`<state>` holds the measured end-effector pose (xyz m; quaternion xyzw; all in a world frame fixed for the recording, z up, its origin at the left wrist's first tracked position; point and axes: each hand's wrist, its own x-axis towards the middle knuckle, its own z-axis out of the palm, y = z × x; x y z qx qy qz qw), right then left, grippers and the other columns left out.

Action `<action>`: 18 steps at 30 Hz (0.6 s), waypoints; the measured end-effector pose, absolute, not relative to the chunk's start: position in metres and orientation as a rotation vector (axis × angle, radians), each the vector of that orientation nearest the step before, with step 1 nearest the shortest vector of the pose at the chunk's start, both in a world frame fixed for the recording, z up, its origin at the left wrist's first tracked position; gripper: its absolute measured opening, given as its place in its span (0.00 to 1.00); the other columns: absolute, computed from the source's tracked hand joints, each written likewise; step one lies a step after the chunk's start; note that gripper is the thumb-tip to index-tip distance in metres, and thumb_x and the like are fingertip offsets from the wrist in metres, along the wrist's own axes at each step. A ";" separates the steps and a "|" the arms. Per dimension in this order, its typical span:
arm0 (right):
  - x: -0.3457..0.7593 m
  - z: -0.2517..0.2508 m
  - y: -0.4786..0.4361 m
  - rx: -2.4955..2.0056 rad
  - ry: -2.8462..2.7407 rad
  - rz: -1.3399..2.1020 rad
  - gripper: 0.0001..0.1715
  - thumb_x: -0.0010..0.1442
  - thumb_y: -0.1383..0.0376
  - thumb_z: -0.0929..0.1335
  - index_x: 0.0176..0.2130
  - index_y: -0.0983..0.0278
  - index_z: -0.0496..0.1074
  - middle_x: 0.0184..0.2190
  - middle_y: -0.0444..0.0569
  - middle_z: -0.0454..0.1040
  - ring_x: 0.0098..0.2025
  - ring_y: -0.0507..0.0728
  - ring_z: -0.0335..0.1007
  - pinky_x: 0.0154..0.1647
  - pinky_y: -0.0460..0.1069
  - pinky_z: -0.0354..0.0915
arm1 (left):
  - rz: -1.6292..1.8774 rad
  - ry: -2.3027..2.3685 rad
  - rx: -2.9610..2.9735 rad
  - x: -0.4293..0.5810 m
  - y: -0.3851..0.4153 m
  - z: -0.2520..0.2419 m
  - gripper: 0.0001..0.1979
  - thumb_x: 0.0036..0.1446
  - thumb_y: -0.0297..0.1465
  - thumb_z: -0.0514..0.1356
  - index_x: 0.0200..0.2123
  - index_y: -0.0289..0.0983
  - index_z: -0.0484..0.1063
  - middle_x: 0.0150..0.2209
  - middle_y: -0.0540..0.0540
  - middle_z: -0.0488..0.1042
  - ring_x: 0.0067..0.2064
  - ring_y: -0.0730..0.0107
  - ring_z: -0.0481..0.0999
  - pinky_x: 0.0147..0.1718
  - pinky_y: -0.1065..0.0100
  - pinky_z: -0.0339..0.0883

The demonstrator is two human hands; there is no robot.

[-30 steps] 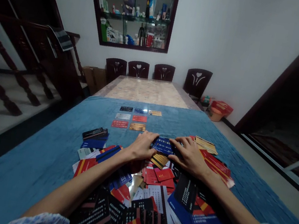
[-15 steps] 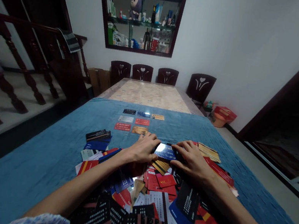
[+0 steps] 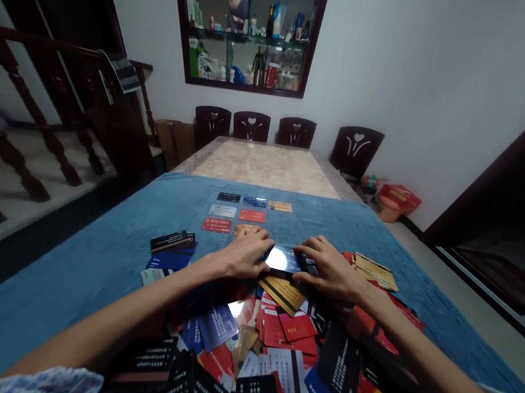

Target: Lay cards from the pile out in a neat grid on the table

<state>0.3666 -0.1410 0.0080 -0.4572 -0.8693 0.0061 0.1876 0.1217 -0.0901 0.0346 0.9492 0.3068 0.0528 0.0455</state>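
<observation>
Between my two hands a blue bank card (image 3: 285,261) is held level by its short ends, with a bright glare on its face. My left hand (image 3: 248,252) grips its left end between thumb and fingers; my right hand (image 3: 328,267) pinches the right end, near some dark cards. Below the held card lies a gold card (image 3: 285,293) on a loose heap of red, black, blue and silver cards (image 3: 293,326). Beyond my left hand, several cards stand in neat rows, among them a silver card (image 3: 223,210) and a red card (image 3: 252,216).
A blue cloth (image 3: 90,281) covers the near part of the table. Small piles of dark and blue cards (image 3: 172,245) sit at left, gold cards (image 3: 375,272) at right. Chairs (image 3: 296,133) stand past the far end, and a wooden railing (image 3: 18,140) runs at left.
Both hands and the blue card have shifted slightly left and nearer the laid-out rows. More of the gold card below shows. The view has moved a little.
</observation>
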 end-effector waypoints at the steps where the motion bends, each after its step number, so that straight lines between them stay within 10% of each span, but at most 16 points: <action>1: 0.365 0.008 -0.137 -1.289 -2.454 0.018 0.29 0.60 0.47 0.69 0.52 0.63 0.73 0.45 0.58 0.72 0.46 0.64 0.64 0.47 0.59 0.66 | 0.171 0.952 2.897 0.120 -0.088 0.035 0.17 0.56 0.34 0.62 0.49 0.39 0.69 0.51 0.41 0.68 0.55 0.52 0.64 0.54 0.50 0.59; 18: 0.343 0.013 -0.039 -1.284 -2.544 -0.074 0.27 0.59 0.48 0.70 0.51 0.62 0.73 0.45 0.57 0.72 0.48 0.65 0.63 0.48 0.58 0.64 | 0.179 1.173 2.913 0.103 -0.026 0.045 0.16 0.59 0.36 0.59 0.48 0.36 0.71 0.51 0.37 0.69 0.55 0.49 0.64 0.50 0.50 0.63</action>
